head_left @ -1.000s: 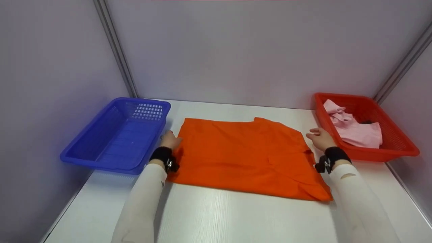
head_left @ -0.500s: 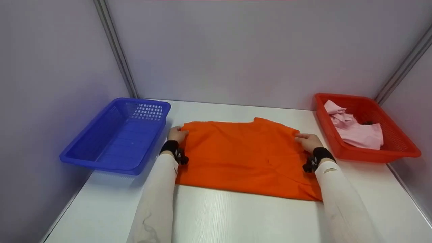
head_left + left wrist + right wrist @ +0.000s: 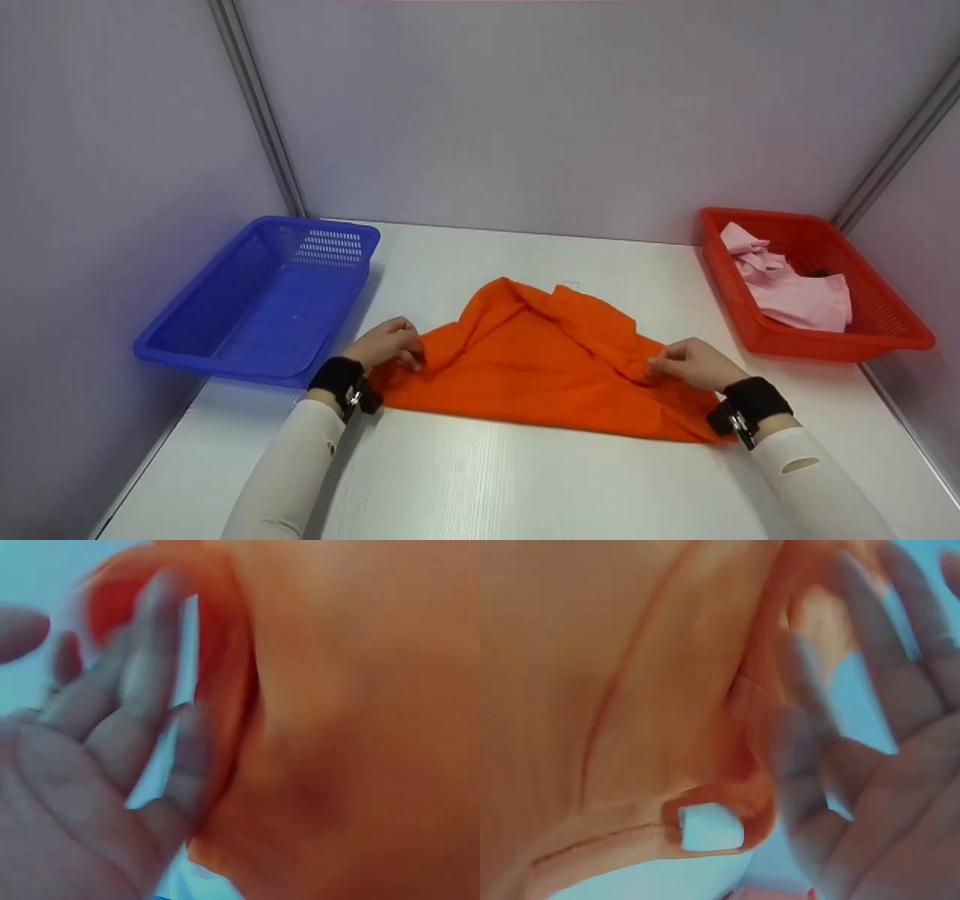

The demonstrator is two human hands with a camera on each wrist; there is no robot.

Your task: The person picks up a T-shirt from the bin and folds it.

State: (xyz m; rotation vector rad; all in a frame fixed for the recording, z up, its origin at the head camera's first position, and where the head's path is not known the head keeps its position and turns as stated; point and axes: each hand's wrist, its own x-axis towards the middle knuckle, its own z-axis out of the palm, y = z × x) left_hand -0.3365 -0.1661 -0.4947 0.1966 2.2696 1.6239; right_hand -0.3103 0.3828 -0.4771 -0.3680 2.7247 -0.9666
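An orange garment [image 3: 517, 375] lies across the table, its far part folded over toward the near edge and bunched in a raised, rumpled ridge. My left hand [image 3: 390, 345] is at the garment's left end; in the left wrist view its fingers [image 3: 131, 701] are extended beside the cloth, with the thumb apart. At the right end is my right hand [image 3: 697, 364], fingertips by the folded layer in the head view. The right wrist view shows its fingers [image 3: 900, 690] spread and blurred, with a white label [image 3: 712, 827] on the garment's edge nearby.
A blue basket [image 3: 259, 367] stands on the left of the white table [image 3: 450, 480]. On the right, a red basket [image 3: 817, 341] holds pink cloth [image 3: 802, 300] and a small dark item. Pale walls [image 3: 525, 112] enclose the back and sides.
Both hands reached the garment's far corners, then came back toward the person. The garment's far edge was drawn nearer and folded over. The fingers have since loosened from the cloth.
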